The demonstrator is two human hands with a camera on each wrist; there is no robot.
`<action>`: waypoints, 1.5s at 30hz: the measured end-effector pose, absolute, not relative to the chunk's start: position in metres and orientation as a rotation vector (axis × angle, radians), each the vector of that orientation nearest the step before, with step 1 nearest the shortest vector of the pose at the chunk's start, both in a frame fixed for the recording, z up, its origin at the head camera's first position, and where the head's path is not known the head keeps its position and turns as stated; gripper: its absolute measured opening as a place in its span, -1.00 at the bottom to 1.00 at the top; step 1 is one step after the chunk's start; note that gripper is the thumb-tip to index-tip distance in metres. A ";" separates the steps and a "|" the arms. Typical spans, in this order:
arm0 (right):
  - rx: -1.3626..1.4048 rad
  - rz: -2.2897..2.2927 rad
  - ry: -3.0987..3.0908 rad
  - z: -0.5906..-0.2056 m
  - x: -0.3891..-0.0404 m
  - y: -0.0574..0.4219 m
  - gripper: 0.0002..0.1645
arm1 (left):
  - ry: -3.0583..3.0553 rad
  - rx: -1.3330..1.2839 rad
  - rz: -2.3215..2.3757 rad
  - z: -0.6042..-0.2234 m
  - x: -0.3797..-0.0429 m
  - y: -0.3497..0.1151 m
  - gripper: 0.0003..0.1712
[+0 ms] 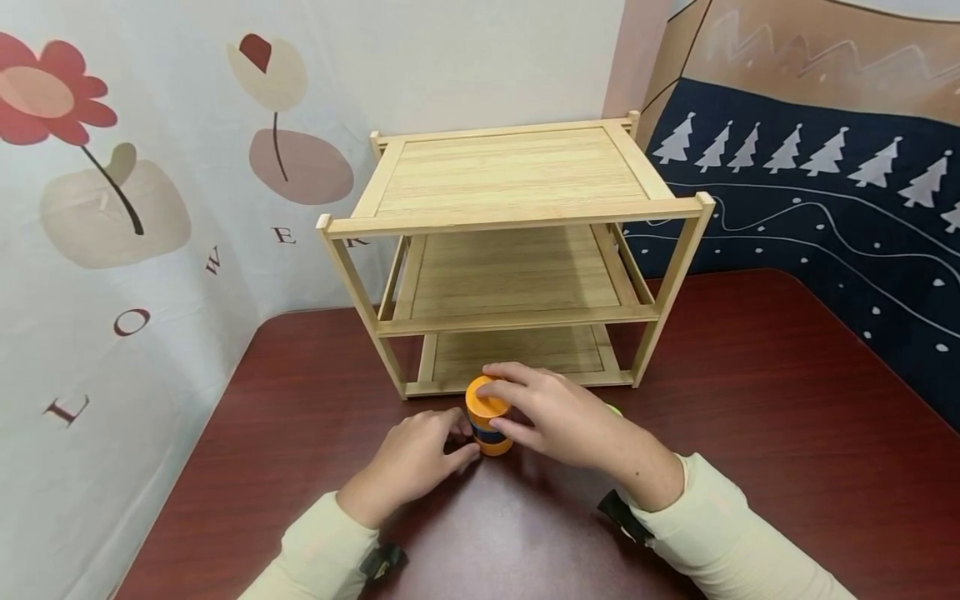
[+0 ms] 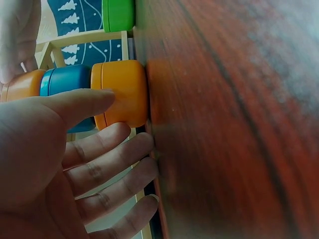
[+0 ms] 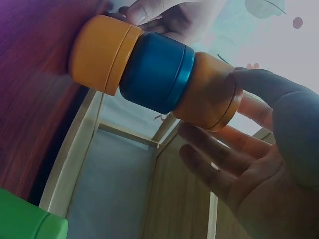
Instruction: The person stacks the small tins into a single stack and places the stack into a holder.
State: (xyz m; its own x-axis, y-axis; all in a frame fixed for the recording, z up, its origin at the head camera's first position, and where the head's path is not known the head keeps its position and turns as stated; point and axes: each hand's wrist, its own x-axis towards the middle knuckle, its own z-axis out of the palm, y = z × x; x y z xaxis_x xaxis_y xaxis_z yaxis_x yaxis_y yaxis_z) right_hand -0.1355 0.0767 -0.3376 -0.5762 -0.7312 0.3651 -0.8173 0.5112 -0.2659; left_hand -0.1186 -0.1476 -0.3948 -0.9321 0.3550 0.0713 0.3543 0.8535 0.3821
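On the red table (image 1: 787, 400), your right hand (image 1: 566, 417) pinches the top jar (image 3: 207, 92); your left hand (image 1: 416, 454) spreads beside the bottom jar (image 2: 130, 82).

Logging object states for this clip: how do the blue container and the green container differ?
Support: the blue container sits on the lower orange container; the green container stands on the tabletop.
Top: the blue container carries the upper orange container; nothing rests on the green container.
Shared: both are upright and rounded, with a seam near the top.
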 end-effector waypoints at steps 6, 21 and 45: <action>1.291 0.581 -2.549 -0.335 -0.133 0.079 -0.61 | 3.021 0.590 0.618 -0.395 -0.118 -0.148 -0.79; 1.220 0.553 -2.574 -0.328 -0.131 0.090 -0.58 | 3.002 0.518 0.627 -0.394 -0.118 -0.149 -0.77; 1.165 0.555 -2.597 -0.332 -0.129 0.116 -0.58 | 3.001 0.520 0.613 -0.394 -0.119 -0.145 -0.78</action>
State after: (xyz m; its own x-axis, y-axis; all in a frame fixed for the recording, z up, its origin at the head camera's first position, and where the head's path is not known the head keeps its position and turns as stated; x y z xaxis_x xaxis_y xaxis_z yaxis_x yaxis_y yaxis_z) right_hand -0.1292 0.1157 -0.3318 -0.6527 -0.6633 0.3660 -0.7550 0.6097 -0.2413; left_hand -0.1186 -0.1451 -0.3945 -0.9434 0.3302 0.0320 0.3164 0.8662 0.3869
